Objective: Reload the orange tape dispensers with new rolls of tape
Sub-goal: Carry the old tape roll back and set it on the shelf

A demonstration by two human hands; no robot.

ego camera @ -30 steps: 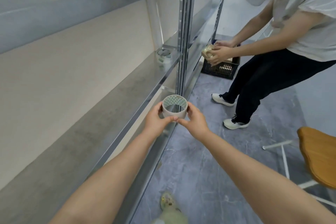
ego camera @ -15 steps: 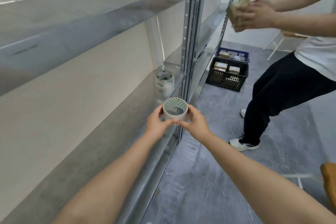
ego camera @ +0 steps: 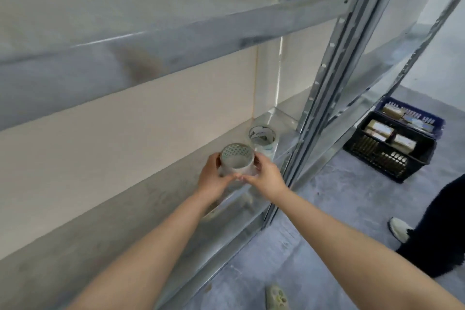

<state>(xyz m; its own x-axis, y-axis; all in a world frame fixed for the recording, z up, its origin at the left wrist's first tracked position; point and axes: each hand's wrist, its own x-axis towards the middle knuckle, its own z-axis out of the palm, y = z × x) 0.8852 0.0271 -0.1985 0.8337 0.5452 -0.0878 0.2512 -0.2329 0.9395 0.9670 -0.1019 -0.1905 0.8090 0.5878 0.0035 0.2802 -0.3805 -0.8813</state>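
Observation:
I hold a pale cardboard tape core [ego camera: 237, 161] with a lattice pattern inside, upright over the grey metal shelf [ego camera: 130, 214]. My left hand [ego camera: 214, 175] grips its left side and my right hand [ego camera: 265, 175] its right side. Just behind it, a stack of clear tape rolls [ego camera: 263, 139] stands on the shelf near the corner. No orange dispenser is in view.
A steel upright [ego camera: 324, 88] bounds the shelf on the right, with another shelf [ego camera: 151, 33] above. On the floor at right stand a black crate [ego camera: 387, 148] and a blue crate [ego camera: 412, 116] holding brown tape rolls. Another person's leg and shoe [ego camera: 400, 229] are at far right.
My hands carried the core up and left, from beside the upright to over the shelf near the tape stack. The view turned left; the other person has mostly left the frame.

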